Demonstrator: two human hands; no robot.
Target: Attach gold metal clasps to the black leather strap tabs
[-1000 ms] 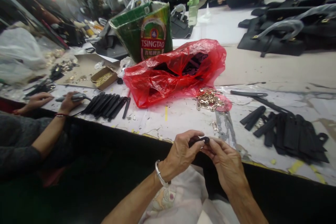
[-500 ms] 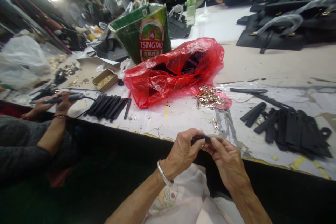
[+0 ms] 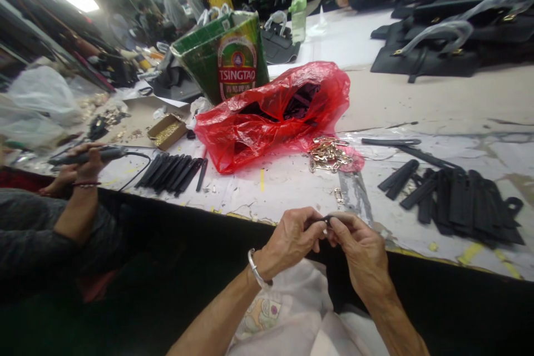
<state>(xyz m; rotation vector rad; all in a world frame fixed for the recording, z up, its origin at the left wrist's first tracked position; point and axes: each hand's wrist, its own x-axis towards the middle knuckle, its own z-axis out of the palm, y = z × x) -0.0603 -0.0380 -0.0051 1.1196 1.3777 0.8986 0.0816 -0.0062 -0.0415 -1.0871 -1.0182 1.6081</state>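
Note:
Both my hands meet at the table's near edge, pinching a small black strap piece (image 3: 326, 218) between them. My left hand (image 3: 289, 242), with a silver bangle on the wrist, grips its left end. My right hand (image 3: 359, 253) grips its right end with thumb and fingertips. Most of the piece is hidden by my fingers. A pile of gold metal clips (image 3: 329, 153) lies just beyond my hands, and one loose clip (image 3: 339, 195) sits nearer. Finished black strap pieces (image 3: 454, 203) lie stacked to my right.
A red plastic bag (image 3: 275, 114) with dark parts lies mid-table, a green Tsingtao bag (image 3: 223, 55) behind it. A co-worker's hands (image 3: 79, 164) at the left hold a corded tool beside a row of black straps (image 3: 173, 171). Black handbags (image 3: 442, 44) sit far right.
My hands have closed tighter around the strap piece and shifted slightly. The co-worker's hands lifted the corded tool and moved left.

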